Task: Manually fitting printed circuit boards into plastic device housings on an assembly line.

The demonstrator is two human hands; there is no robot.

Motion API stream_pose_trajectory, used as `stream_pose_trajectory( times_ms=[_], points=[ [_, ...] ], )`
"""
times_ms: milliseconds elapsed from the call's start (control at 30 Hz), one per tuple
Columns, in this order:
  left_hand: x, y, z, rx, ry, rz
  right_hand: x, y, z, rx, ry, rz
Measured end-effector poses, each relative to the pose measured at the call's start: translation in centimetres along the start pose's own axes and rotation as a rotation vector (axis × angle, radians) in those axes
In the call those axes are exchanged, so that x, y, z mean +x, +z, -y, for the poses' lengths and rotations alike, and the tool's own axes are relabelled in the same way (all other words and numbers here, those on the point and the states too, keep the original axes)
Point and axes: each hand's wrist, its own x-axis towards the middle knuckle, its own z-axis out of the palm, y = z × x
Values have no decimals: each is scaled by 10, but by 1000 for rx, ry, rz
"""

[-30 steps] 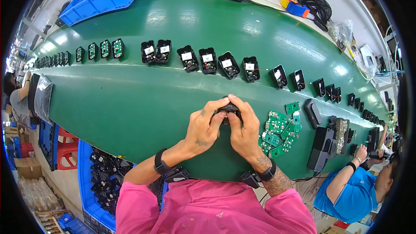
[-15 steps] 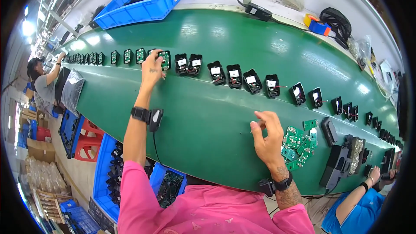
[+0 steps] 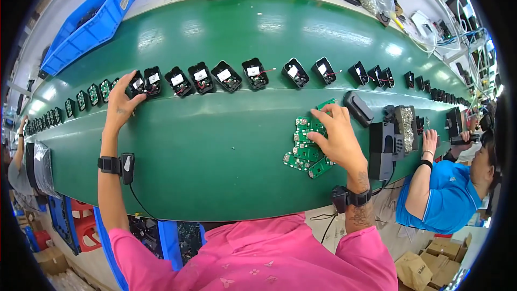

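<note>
My left hand is at the row of black plastic housings, thumb and fingers around a housing that has a white label inside. Another labelled housing stands right beside it. My right hand reaches over a loose pile of green circuit boards, its thumb and index finger apart above them. Some boards lie hidden under the fingers. Rightward along the row stand several open housings with white labels, a few with thin red wires.
Housings with green boards in them continue to the left. A blue crate stands at the far left. Near the right hand are a black case and a grey-black device. A co-worker in a blue shirt works at the right.
The view has swung to the right. My left hand has gone from a board-filled housing to a labelled one; my right hand has moved from beside the circuit boards to over them.
</note>
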Motion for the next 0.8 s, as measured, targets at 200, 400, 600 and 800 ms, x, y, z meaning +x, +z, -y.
stream_pose_trajectory(
  times_ms=[200, 400, 600, 800],
  points=[
    [-18, -3, -61, -181, -334, -311, -2, 2, -10, 54, 20, 76],
    [-44, 10, -141, -717, -210, -234, 7, -13, -42, -262, 143, -231],
    [-41, 48, -214, -1292, -252, 197, 26, 10, -42, -148, 215, -144],
    [-42, 73, -222, -1430, -357, 288, 36, 7, -33, 66, 247, -192]
  ],
)
